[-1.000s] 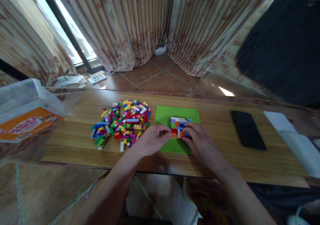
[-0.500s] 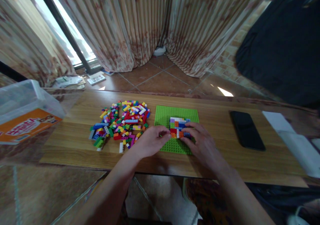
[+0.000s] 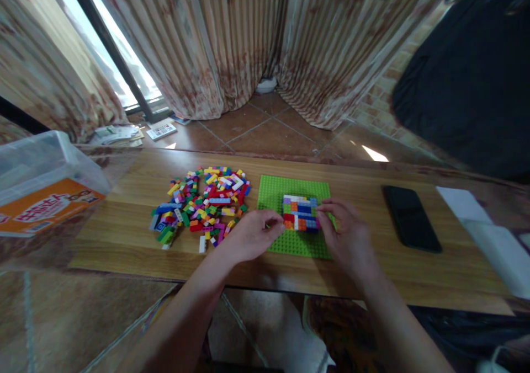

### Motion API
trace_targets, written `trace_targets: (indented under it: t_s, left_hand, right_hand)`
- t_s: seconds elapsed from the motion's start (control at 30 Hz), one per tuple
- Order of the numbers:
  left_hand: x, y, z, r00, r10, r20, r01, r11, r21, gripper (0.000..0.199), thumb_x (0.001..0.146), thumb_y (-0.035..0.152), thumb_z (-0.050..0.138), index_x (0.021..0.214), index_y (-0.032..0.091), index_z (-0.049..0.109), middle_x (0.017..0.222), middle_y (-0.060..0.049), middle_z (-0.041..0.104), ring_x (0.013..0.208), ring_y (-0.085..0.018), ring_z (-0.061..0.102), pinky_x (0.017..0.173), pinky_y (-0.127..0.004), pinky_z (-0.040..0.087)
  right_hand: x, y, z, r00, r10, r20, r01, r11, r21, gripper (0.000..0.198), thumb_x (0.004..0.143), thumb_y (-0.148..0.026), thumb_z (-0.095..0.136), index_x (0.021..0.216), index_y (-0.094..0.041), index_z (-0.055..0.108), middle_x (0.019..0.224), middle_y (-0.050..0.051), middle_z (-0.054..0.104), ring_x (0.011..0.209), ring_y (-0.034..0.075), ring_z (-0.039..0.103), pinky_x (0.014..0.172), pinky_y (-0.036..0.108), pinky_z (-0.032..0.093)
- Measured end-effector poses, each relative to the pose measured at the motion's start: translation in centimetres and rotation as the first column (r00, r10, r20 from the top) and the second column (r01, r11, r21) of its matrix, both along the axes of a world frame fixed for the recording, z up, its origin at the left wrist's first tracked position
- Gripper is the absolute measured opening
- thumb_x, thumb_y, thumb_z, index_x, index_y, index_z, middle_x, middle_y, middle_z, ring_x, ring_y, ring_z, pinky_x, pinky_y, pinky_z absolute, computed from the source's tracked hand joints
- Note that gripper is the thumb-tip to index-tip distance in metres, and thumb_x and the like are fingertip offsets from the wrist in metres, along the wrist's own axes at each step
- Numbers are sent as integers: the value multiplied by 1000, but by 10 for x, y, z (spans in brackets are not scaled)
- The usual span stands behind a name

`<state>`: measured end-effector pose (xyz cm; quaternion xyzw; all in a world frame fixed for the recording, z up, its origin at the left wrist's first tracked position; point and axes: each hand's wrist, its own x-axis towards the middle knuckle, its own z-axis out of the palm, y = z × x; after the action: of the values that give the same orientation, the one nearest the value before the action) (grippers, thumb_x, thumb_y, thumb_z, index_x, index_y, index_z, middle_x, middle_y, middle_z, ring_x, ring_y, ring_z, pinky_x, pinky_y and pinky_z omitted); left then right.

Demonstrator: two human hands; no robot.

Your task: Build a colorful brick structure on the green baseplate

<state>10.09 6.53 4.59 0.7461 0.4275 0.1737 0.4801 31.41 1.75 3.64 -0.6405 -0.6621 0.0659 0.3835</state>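
A low block of toy bricks (image 3: 302, 209) in white, orange, blue, red and purple sits on a green studded baseplate (image 3: 273, 184). At its near left corner, my left hand (image 3: 259, 232) is curled, thumb and fingertips against the red and orange bricks. My right hand (image 3: 345, 229) is at the opposite side, its thumb and fingers bent in against the block's right edge. The fingers partly cover both edges, so any small loose brick between them is hidden. A loose pile of mixed toy bricks (image 3: 207, 202) lies left of the baseplate.
A black phone (image 3: 412, 218) and white paper (image 3: 480, 224) lie on the wooden table (image 3: 248, 268) to the right. At the far left stands a clear plastic box (image 3: 49, 180) with an orange label. Curtains (image 3: 199, 42) hang beyond the table.
My right hand has drawn back to the right, from over the block to its right edge, uncovering more blue bricks. My left hand stays at the left corner.
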Motion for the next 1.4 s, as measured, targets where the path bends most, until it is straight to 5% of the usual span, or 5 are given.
trace_targets:
  t_s: [0.17,0.47,0.73,1.4]
  left_hand:
    - [0,0,3,1000,-5,-17,5,1000,-4,25,89,30,51,91,15,71,75,-2,65,66,-13,55,58,-22,38]
    - [0,-1,-1,1000,0,-16,0,1000,6,24,88,31,52,90,16,71,75,-2,67,68,-14,56,59,-23,40]
    - [0,-2,-1,999,7,-50,-4,999,42,24,88,32,52,90,17,71,75,-2,67,67,-14,56,58,-23,39]
    - [2,-4,-1,997,21,-72,-16,998,63,24,87,30,53,90,16,72,78,-4,69,70,-16,60,60,-24,42]
  right_hand:
    - [6,4,-9,976,-204,-72,200,978,-64,31,93,-42,49,105,-18,61,106,14,64,95,26,62,87,48,51]
    - [-21,2,-27,970,-181,163,199,974,-103,55,94,-49,43,135,-12,45,126,22,57,118,35,51,96,57,43]
    - [-30,3,-25,953,-181,243,230,954,-190,56,95,-47,39,137,-10,45,130,24,56,119,37,50,95,58,42]
    - [-38,1,-37,941,-181,287,229,963,-145,53,97,-40,35,144,-16,38,133,21,55,122,37,50,98,61,39]
